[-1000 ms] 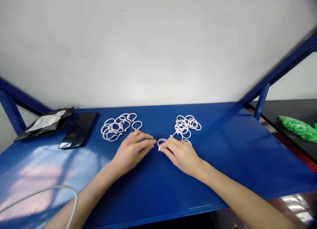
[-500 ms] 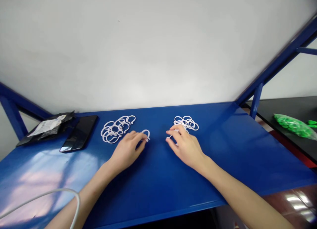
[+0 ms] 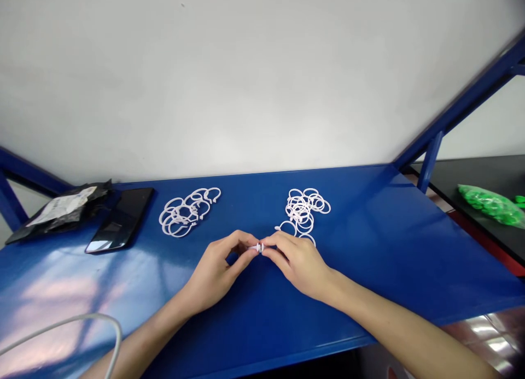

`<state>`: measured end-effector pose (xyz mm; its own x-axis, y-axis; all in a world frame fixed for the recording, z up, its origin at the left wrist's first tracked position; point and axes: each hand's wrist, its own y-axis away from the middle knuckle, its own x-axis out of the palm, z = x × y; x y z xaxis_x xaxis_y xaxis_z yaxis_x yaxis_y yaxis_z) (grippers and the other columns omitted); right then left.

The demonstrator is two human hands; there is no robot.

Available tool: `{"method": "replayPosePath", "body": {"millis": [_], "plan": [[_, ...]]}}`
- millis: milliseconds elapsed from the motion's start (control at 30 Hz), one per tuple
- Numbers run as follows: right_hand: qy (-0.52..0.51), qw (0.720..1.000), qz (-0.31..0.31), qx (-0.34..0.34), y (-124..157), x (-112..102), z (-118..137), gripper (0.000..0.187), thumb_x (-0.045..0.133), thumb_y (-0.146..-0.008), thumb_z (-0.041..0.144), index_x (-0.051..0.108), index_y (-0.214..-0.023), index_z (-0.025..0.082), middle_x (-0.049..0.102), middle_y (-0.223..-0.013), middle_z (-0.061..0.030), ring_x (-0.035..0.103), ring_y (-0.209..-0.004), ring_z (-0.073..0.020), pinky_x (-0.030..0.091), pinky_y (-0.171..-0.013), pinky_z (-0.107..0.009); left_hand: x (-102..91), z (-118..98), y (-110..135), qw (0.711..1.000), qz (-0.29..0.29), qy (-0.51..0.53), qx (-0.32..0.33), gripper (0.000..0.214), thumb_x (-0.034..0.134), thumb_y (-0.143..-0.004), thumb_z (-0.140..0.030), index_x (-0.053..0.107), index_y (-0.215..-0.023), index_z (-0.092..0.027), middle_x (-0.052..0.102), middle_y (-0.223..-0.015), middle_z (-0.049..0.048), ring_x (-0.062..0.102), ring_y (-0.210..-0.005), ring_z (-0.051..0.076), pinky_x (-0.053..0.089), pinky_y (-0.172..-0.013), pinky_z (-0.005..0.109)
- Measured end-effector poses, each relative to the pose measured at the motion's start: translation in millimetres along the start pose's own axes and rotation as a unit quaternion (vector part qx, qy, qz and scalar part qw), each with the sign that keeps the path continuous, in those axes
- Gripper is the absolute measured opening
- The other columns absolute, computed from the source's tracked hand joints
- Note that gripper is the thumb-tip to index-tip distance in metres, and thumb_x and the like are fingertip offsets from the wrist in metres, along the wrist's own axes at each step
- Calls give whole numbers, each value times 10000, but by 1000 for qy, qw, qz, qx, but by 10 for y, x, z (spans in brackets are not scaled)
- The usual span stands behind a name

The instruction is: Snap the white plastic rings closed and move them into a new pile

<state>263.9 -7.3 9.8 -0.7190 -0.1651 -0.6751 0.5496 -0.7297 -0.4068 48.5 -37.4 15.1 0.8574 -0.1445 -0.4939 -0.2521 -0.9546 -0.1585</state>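
My left hand (image 3: 219,268) pinches a white plastic ring between thumb and fingertips. Fingertip to fingertip with it, my right hand (image 3: 301,264) pinches at the same spot. Only the small white ends of the ring (image 3: 260,248) show in the gap between the hands; the rest of it is covered by fingers. Open white rings with small clasp ends lie in a loose pile (image 3: 182,212) beyond my left hand. Beyond my right hand is another pile of white rings (image 3: 303,210), most of which look closed. One ring there is partly hidden behind that hand.
At the left of the blue table (image 3: 254,324) lie a black phone (image 3: 121,220) and a black plastic package (image 3: 65,208) with a white label. A white cable (image 3: 82,318) curves over my left forearm. A bag of green pieces (image 3: 490,204) rests on a black surface at right.
My right hand has come away from the right pile toward the middle, uncovering rings there. My left hand has moved right with its ring, and the two hands now meet.
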Motion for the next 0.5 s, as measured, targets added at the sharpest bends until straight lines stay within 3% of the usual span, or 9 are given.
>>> {"method": "replayPosePath", "body": {"millis": [267,500], "plan": [[45,999,18,-19,4,17,16,300,410,-1102,317,681,-1081,189,734,-964,-53,689,-744,-148,525,-630,-258,25,2,1,998,-21,-39,41,100,628,-965,-271,718,-973,-231,779,-883,-2,727,-772,142,548,-686,225],[56,997,47,-40,9,-34,23,329,371,-1111,309,673,-1103,179,697,-952,-53,677,-746,-140,516,-622,-246,72,-16,36,995,-45,-58,72,82,639,-963,-253,714,-950,-221,779,-840,-8,724,-720,130,543,-667,212]]}}
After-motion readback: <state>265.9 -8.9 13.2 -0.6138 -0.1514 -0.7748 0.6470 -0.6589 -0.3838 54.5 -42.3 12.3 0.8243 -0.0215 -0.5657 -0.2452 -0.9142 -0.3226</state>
